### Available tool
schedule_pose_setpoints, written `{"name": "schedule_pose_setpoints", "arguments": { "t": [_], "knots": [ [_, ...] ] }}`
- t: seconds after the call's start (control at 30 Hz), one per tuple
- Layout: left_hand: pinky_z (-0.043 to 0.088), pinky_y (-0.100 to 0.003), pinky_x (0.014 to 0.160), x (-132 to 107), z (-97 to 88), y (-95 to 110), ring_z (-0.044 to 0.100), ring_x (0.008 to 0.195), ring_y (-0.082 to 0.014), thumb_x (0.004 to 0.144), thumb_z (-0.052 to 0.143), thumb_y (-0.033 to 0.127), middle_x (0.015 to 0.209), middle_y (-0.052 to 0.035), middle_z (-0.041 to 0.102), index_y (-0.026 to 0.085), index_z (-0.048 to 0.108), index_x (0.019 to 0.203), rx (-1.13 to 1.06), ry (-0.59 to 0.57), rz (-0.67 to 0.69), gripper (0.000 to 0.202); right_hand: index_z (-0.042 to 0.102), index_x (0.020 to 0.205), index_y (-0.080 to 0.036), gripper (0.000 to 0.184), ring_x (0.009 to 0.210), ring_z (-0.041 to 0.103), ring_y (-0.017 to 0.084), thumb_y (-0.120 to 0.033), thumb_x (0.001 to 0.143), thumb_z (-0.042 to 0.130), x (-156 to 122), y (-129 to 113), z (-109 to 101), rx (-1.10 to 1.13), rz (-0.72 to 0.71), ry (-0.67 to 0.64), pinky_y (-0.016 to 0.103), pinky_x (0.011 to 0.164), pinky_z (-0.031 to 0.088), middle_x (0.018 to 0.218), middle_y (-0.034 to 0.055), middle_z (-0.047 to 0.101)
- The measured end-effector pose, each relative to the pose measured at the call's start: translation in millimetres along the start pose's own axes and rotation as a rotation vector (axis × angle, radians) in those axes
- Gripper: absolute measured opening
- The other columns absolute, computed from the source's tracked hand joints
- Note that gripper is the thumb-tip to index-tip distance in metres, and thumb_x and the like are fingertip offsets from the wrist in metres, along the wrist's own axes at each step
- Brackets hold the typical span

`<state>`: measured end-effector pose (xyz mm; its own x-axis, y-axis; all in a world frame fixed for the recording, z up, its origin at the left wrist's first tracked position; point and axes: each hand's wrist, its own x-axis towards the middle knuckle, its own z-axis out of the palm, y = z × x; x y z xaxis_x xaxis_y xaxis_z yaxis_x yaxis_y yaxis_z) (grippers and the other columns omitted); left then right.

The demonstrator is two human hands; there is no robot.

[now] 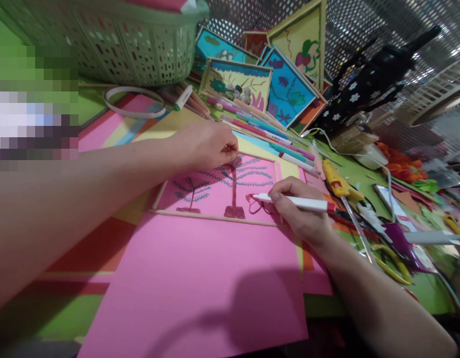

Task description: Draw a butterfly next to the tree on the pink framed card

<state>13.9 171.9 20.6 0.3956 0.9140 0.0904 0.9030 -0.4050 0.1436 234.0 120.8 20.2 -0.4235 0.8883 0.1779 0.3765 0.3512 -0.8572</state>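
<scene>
My right hand (pixel 299 211) is closed around a white marker (pixel 295 201) whose tip touches a red outline on a small pink picture (pixel 218 191). That picture has drawn trees and a frame of thin wooden sticks. My left hand (pixel 207 144) rests with curled fingers on the picture's upper edge, pressing it down. The picture lies on large pink and yellow paper sheets (pixel 200 283).
A row of markers (pixel 267 132) lies behind the picture. Framed paintings (pixel 285 89) lean against a perforated metal wall. A green basket (pixel 121 44) stands at the back left. A yellow glue gun (pixel 340 184), scissors (pixel 392 256) and paper scraps crowd the right side.
</scene>
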Motion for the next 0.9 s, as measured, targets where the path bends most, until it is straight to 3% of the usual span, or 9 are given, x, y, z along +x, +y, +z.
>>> {"name": "schedule_pose_setpoints", "arguments": {
  "t": [0.4, 0.77, 0.9],
  "knots": [
    [0.036, -0.028, 0.063, -2.1, 3.0, -3.4, 0.058, 0.081, -0.0195, 0.089, 0.042, 0.032, 0.091, -0.0066, 0.069, 0.017, 0.071, 0.094, 0.005, 0.031, 0.032, 0.033, 0.057, 0.061, -0.021, 0.013, 0.043, 0.052, 0.01, -0.021, 0.074, 0.056, 1.0, -0.8, -5.5, -0.103, -0.125, 0.229, 0.023, 0.042, 0.042, 0.049, -0.0039, 0.056],
    [0.038, -0.03, 0.066, -1.2, 3.6, -4.4, 0.059, 0.083, -0.0202, 0.09, 0.041, 0.03, 0.092, -0.0066, 0.069, 0.016, 0.072, 0.096, 0.011, 0.027, 0.031, 0.035, 0.058, 0.062, -0.021, 0.013, 0.044, 0.052, 0.01, -0.021, 0.075, 0.056, 1.4, 2.9, -4.8, -0.11, -0.124, 0.185, 0.023, 0.043, 0.041, 0.051, -0.0033, 0.058],
    [0.038, -0.03, 0.065, 0.5, 3.6, -3.2, 0.061, 0.082, -0.0218, 0.088, 0.044, 0.032, 0.09, -0.0064, 0.069, 0.015, 0.073, 0.097, 0.014, 0.013, 0.002, 0.034, 0.056, 0.06, -0.021, 0.014, 0.039, 0.048, 0.009, -0.022, 0.074, 0.056, 0.9, 0.0, -3.3, -0.109, -0.106, 0.148, 0.022, 0.038, 0.036, 0.045, -0.0043, 0.054]
  ]
}}
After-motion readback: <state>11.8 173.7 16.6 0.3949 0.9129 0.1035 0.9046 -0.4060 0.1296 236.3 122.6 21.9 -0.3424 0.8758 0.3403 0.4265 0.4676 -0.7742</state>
